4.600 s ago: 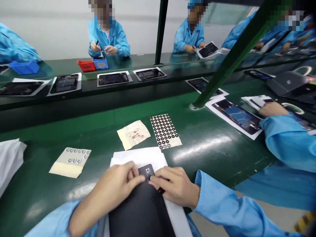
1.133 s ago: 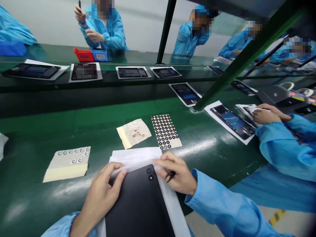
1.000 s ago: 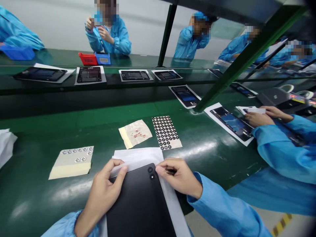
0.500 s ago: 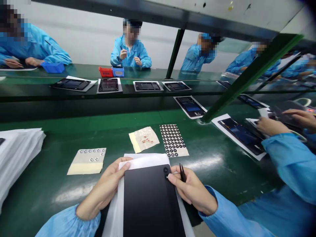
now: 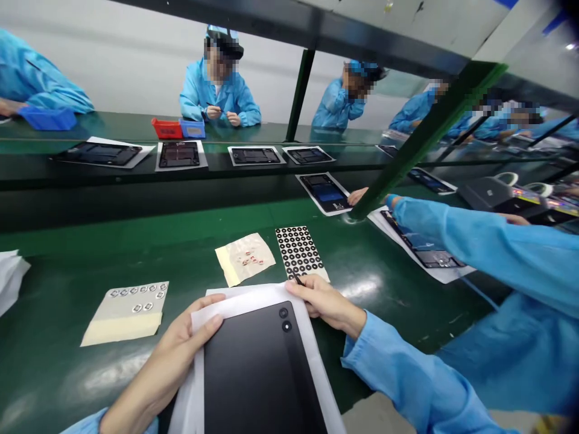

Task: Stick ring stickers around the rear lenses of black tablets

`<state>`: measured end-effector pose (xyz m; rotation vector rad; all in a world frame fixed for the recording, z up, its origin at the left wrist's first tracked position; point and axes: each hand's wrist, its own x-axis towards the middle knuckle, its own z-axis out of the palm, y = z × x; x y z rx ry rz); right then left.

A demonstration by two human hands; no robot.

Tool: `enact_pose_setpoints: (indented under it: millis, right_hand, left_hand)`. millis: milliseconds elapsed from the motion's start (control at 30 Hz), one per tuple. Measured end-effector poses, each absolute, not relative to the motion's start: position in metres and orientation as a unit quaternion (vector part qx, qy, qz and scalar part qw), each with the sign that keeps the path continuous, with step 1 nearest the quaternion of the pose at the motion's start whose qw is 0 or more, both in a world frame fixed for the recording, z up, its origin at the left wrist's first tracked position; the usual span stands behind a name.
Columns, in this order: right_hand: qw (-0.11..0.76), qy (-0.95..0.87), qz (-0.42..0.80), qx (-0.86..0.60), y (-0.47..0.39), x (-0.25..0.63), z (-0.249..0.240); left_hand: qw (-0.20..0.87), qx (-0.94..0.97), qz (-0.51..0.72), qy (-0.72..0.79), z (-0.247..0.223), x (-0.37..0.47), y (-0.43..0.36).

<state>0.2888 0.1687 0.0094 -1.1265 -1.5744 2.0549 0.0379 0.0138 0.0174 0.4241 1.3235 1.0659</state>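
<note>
A black tablet back cover (image 5: 253, 374) with two round camera rings near its top right corner lies on white paper (image 5: 244, 299). My left hand (image 5: 187, 337) is closed on the upper left edge of the paper and cover, its thumb on top. At the paper's top right corner, my right hand (image 5: 323, 301) pinches the sheet between thumb and fingers. The dark tip of tweezers (image 5: 297, 279) sticks out above that hand; the rest is hidden. Just beyond it lies a sheet of black ring stickers (image 5: 298, 250).
Sheets with red-marked pieces (image 5: 246, 259) and ring-shaped pieces (image 5: 124, 313) lie on the green table. Opened tablets (image 5: 178, 155) line the shelf. A slanted green post (image 5: 420, 132) stands right, where a co-worker's sleeve (image 5: 479, 229) reaches in. White paper (image 5: 11, 280) is at left.
My right hand has moved from the camera rings up to the paper's top corner and now pinches it. The view has swung right. The co-worker's arm at right reaches farther across.
</note>
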Motion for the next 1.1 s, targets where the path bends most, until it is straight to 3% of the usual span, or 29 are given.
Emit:
enact_pose_setpoints:
  millis: [100,400,1100]
  right_hand:
    - [0.111,-0.495,0.77,-0.387,0.156,0.293,0.009]
    - [0.235,-0.465,0.749,-0.41,0.125,0.283,0.007]
    - [0.23,-0.545,0.716,-0.372,0.116,0.293,0.001]
  left_hand:
    - [0.637,0.181,0.465,0.588,0.019,0.039,0.014]
    - [0.614,0.185,0.455,0.618,0.018,0.043,0.016]
    - [0.57,0.227,0.5,0.611,0.016,0.046,0.014]
